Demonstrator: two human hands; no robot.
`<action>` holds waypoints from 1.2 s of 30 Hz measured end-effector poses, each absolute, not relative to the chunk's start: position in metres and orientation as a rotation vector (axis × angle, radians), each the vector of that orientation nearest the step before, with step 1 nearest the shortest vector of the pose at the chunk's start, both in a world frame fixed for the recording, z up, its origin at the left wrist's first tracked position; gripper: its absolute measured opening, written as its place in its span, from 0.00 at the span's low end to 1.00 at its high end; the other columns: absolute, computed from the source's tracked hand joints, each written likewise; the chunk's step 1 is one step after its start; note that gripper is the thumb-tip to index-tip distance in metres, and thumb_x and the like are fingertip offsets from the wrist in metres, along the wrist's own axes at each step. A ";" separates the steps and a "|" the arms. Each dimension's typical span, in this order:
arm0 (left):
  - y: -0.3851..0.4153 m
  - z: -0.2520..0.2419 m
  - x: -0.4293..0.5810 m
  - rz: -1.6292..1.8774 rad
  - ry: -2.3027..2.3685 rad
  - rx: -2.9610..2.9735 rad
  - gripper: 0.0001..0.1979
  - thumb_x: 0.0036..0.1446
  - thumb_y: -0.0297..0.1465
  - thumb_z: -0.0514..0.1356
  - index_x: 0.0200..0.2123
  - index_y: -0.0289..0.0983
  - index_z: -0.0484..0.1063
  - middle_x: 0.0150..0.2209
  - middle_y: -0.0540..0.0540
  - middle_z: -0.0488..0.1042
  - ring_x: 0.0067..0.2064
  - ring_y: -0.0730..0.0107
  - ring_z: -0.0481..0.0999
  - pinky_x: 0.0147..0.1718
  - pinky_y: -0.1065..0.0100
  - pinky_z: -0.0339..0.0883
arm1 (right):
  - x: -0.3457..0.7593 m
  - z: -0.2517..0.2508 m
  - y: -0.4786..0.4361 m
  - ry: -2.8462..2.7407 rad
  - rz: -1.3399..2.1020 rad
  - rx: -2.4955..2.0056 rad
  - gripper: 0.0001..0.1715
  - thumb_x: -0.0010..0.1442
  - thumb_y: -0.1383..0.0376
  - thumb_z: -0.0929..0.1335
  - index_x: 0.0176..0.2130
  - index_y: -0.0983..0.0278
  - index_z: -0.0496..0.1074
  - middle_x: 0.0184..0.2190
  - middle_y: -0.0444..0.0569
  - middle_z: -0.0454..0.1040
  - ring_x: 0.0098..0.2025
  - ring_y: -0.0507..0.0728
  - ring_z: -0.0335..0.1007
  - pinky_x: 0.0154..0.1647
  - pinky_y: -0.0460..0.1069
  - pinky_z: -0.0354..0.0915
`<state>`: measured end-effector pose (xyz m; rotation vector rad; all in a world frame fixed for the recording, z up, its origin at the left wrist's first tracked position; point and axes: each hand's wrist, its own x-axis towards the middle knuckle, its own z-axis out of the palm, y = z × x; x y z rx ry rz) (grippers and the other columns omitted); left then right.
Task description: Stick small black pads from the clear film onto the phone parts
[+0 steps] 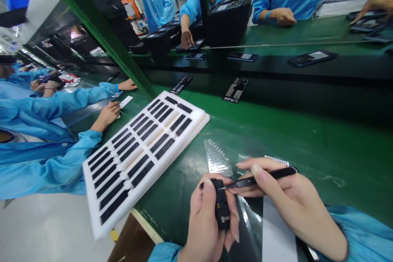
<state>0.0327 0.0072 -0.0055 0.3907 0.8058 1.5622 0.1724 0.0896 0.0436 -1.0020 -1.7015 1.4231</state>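
A small black plastic part [221,208] with tiny gold contacts is gripped in my left hand [204,217], the thumb lying along its upper left side. My right hand [285,196] is closed around black tweezers [264,177] in a pen-like hold. Their tip meets the upper end of the part, near my left fingertips. Behind my hands a clear plastic sheet [217,157] with rows of small pieces lies on the green bench. Under my right hand is a pale strip [278,229], partly covered by the wrist.
To the left, a white foam tray [145,141] holds rows of thin black parts. Opened phone bodies [236,90] lie on the green conveyor beyond. A green post [107,41] slants down behind the tray. Co-workers in blue sleeves [52,106] work at the left and across the line.
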 end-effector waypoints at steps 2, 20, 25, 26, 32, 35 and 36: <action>0.007 -0.004 0.031 1.547 0.780 0.401 0.18 0.70 0.43 0.49 0.43 0.37 0.73 0.24 0.50 0.74 0.11 0.81 0.65 0.07 0.83 0.54 | 0.172 0.044 0.090 -1.678 1.407 -1.015 0.27 0.69 0.50 0.64 0.29 0.60 0.83 0.46 0.52 0.81 0.47 0.62 0.81 0.40 0.44 0.79; 0.032 0.032 -0.003 1.268 1.487 0.694 0.15 0.60 0.40 0.63 0.46 0.38 0.71 0.27 0.52 0.71 0.20 0.77 0.64 0.14 0.77 0.56 | 0.232 0.021 0.173 -1.162 1.408 -1.137 0.26 0.59 0.44 0.72 0.36 0.65 0.76 0.25 0.53 0.81 0.27 0.57 0.80 0.24 0.44 0.75; 0.067 0.024 -0.003 0.603 1.643 1.779 0.11 0.64 0.31 0.58 0.49 0.41 0.73 0.36 0.46 0.76 0.32 0.67 0.75 0.31 0.70 0.69 | 0.246 -0.019 0.187 -1.300 1.550 -1.212 0.32 0.56 0.41 0.72 0.34 0.68 0.73 0.23 0.54 0.79 0.22 0.54 0.76 0.22 0.44 0.72; 0.073 0.021 0.001 0.449 1.632 1.987 0.16 0.63 0.27 0.55 0.53 0.41 0.71 0.42 0.44 0.77 0.35 0.64 0.77 0.33 0.67 0.71 | 0.245 -0.022 0.186 -1.320 1.554 -1.204 0.32 0.57 0.40 0.71 0.34 0.68 0.72 0.23 0.54 0.79 0.22 0.53 0.76 0.23 0.44 0.72; 0.094 -0.001 0.022 -0.255 1.494 2.601 0.34 0.56 0.18 0.49 0.67 0.35 0.56 0.70 0.34 0.56 0.47 0.51 0.79 0.33 0.55 0.78 | 0.244 -0.025 0.185 -1.393 1.652 -1.161 0.35 0.57 0.37 0.68 0.32 0.66 0.69 0.20 0.50 0.77 0.18 0.51 0.73 0.20 0.44 0.69; 0.094 -0.005 0.024 -0.355 1.412 2.632 0.36 0.55 0.18 0.49 0.68 0.36 0.56 0.71 0.36 0.52 0.47 0.49 0.79 0.33 0.53 0.79 | 0.247 -0.025 0.186 -1.474 1.667 -1.169 0.34 0.57 0.37 0.68 0.32 0.66 0.70 0.20 0.49 0.77 0.19 0.51 0.72 0.21 0.44 0.69; 0.093 -0.005 0.024 -0.355 1.378 2.641 0.36 0.55 0.18 0.49 0.68 0.36 0.56 0.71 0.36 0.51 0.46 0.49 0.79 0.32 0.53 0.79 | 0.248 -0.025 0.185 -1.491 1.661 -1.177 0.33 0.58 0.38 0.68 0.32 0.66 0.70 0.20 0.48 0.77 0.19 0.51 0.73 0.21 0.44 0.69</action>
